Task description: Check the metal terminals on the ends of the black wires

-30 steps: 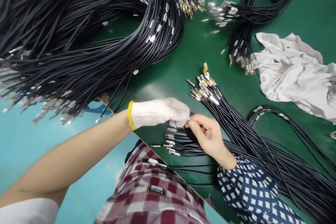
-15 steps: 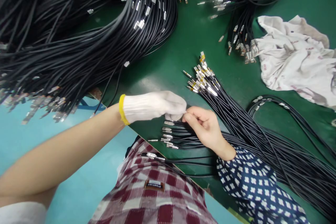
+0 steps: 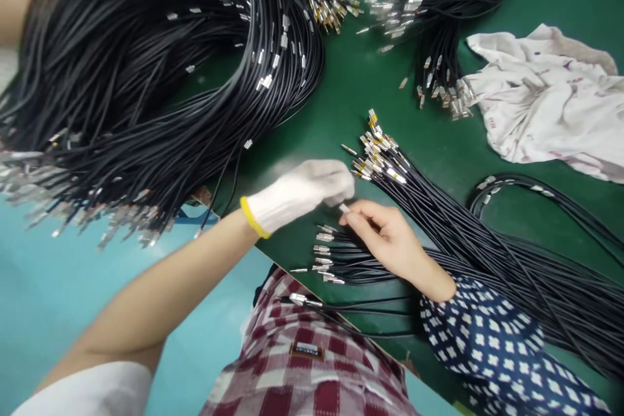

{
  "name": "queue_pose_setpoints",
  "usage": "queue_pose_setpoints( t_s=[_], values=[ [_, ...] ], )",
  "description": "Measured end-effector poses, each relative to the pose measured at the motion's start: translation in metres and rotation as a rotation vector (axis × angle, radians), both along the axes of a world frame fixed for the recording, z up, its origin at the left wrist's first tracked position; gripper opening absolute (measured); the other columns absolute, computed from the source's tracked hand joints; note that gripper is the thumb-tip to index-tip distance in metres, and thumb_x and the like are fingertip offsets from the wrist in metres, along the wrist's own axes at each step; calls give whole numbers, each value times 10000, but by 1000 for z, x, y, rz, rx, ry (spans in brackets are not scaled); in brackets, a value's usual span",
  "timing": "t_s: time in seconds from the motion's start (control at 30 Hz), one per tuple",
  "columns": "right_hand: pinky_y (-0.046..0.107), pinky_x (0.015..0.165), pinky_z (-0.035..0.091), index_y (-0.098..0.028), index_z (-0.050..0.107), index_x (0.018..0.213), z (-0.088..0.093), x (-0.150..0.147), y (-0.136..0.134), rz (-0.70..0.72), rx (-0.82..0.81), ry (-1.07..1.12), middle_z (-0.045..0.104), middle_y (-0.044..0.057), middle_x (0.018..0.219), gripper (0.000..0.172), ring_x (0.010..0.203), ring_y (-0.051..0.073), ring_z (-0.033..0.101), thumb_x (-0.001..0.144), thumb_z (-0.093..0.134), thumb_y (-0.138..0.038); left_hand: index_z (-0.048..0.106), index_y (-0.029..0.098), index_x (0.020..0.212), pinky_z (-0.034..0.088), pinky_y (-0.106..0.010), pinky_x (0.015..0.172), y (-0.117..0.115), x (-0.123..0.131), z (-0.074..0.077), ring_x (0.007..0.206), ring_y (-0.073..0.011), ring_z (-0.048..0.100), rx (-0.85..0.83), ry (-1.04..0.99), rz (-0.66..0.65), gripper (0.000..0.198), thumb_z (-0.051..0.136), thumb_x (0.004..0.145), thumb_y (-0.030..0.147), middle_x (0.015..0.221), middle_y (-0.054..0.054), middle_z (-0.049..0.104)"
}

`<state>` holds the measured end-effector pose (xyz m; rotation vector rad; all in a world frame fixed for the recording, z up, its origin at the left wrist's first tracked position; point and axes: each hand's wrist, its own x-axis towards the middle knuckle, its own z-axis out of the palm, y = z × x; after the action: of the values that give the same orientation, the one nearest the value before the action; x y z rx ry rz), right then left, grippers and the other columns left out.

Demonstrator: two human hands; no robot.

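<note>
The gloved left hand (image 3: pixel 305 190) and bare right hand (image 3: pixel 390 240) meet, both pinching one metal terminal (image 3: pixel 344 208) above the desk (image 3: pixel 351 84). This looks like sorting single cable ends; the next move calls for a steady pull. The terminal's cable (image 3: pixel 370 259) runs rightward, tip pointing left.

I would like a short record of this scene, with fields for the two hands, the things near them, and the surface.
left hand: white glove with yellow cuff, fingers curled, blurred, beside the cable tip
right hand: bare, pinching a metal cable tip
below the hands: small cable bunch with metal ends
behind the hands: long cable bundle, large cable coil
far right: crumpled white cloth
surface: green table
</note>
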<state>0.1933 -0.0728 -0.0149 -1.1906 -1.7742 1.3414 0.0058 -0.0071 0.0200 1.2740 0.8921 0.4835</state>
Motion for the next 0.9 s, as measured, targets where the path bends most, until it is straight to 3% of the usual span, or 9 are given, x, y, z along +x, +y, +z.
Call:
queue_pose_setpoints(
  t_s=[0.1, 0.3, 0.43, 0.53, 0.7, 0.9],
  values=[
    [261, 584, 383, -183, 671, 802, 1, -2, 0, 8, 4, -57, 634, 1, 704, 277, 604, 150, 535, 1014, 526, -287, 633, 148, 834, 452, -262, 755, -1, 22, -9, 789, -131, 540, 23, -250, 236, 282, 535, 941, 390, 850, -36, 606],
    [261, 609, 394, -186, 655, 741, 5, -5, 3, 75, -26, -156, 628, -12, 647, 308, 598, 150, 556, 1007, 516, -255, 666, 137, 810, 520, -305, 770, 13, 54, -35, 728, -157, 620, -390, -606, 259, 513, 420, 967, 559, 766, -60, 657],
    [268, 619, 403, -195, 648, 742, 3, -7, 5, 73, -42, -161, 628, -11, 657, 281, 613, 160, 561, 993, 533, -248, 705, 145, 776, 524, -304, 756, 14, 57, -38, 708, -161, 627, -494, -638, 239, 663, 281, 989, 607, 732, -58, 677],
    [273, 591, 385, -198, 627, 727, 0, -9, 4, 46, -57, -153, 577, -21, 614, 276, 581, 155, 524, 984, 542, -250, 711, 143, 742, 518, -299, 763, 13, 57, -35, 701, -157, 621, -483, -610, 220, 741, 205, 993, 623, 704, -58, 671],
    [278, 570, 362, -194, 627, 749, -2, -10, 4, 34, -92, -130, 575, -22, 621, 253, 576, 148, 503, 979, 536, -244, 676, 126, 718, 507, -296, 715, 13, 57, -28, 671, -155, 606, -456, -569, 238, 759, 180, 997, 629, 705, -80, 654],
    [282, 586, 380, -186, 627, 741, 1, -11, 5, 39, -126, -115, 621, -5, 670, 258, 613, 156, 536, 975, 533, -244, 688, 129, 860, 501, -294, 720, 15, 57, -29, 698, -172, 623, -515, -581, 217, 672, 272, 981, 643, 633, -54, 609]
  ],
)
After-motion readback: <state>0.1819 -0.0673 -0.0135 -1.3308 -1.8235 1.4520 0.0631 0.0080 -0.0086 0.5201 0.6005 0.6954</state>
